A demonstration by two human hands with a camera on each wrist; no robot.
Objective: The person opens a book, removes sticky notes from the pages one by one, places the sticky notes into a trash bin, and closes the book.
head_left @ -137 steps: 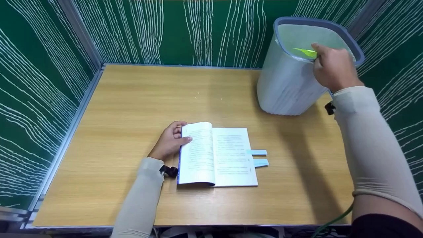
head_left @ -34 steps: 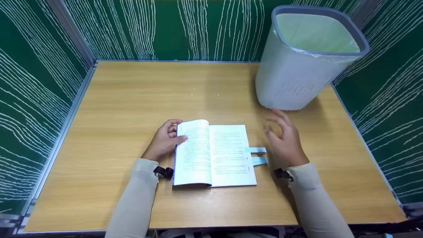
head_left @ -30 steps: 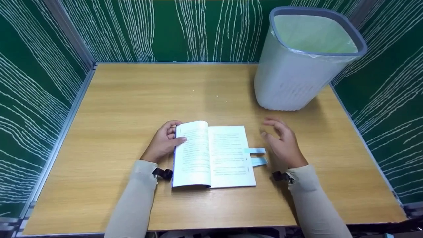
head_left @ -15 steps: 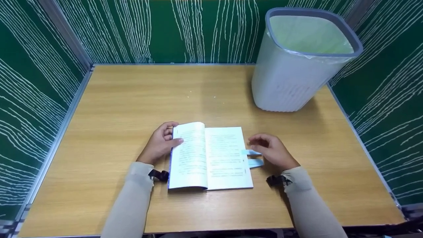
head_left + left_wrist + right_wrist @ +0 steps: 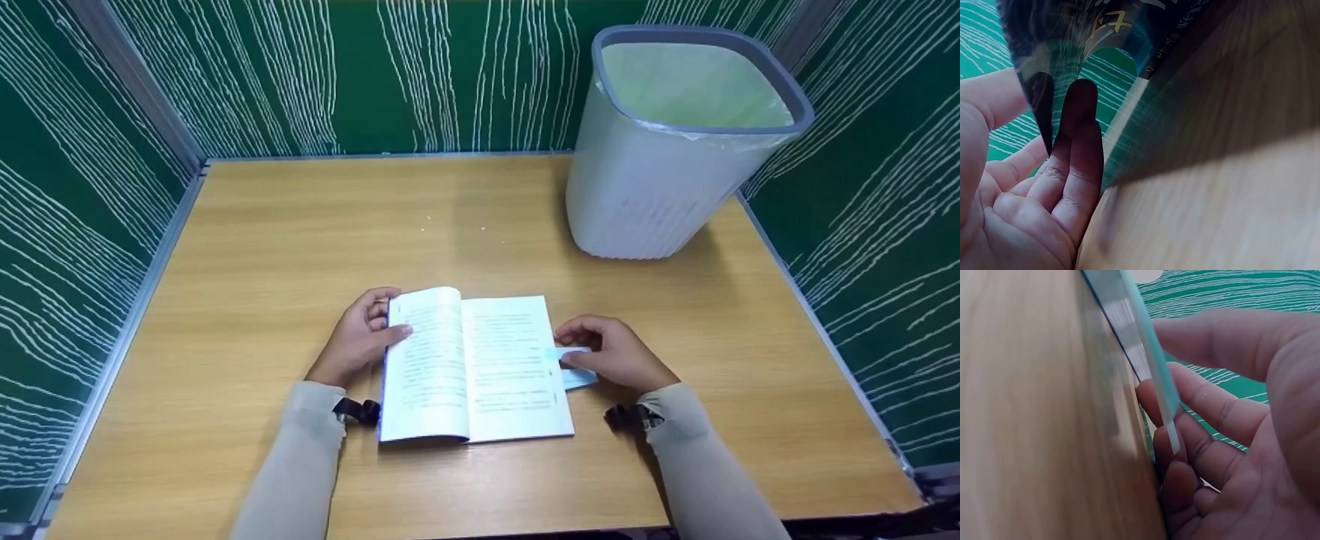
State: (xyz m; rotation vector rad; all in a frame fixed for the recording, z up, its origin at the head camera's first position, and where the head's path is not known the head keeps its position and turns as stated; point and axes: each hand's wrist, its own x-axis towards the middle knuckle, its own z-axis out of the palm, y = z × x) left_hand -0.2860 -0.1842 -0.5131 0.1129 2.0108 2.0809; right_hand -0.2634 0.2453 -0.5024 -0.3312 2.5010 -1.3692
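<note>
An open book (image 5: 510, 375) lies on the table, its left pages bowed upward. My left hand (image 5: 356, 341) grips the book's left edge, thumb on the page and fingers behind the cover. In the left wrist view the dark, glossy cover (image 5: 1123, 25) curves above the fingers. Two light blue sticky tabs stick out from the right page: an upper sticky tab (image 5: 568, 350) and a lower sticky tab (image 5: 579, 379). At the upper one, my right hand (image 5: 619, 356) pinches it between thumb and curled fingers. The right wrist view shows a tab (image 5: 1157, 363) edge-on between them.
A grey trash bin (image 5: 652, 187) with a blue-grey rim and a plastic liner stands at the table's back right. Tiny white specks dot the wooden table (image 5: 300, 225) behind the book. Green panels (image 5: 375, 82) with white lines enclose the back and sides.
My right hand let go of a yellow-green strip at the bin, came down beside the book and took the upper tab. My left hand keeps its grip; the view has shifted slightly.
</note>
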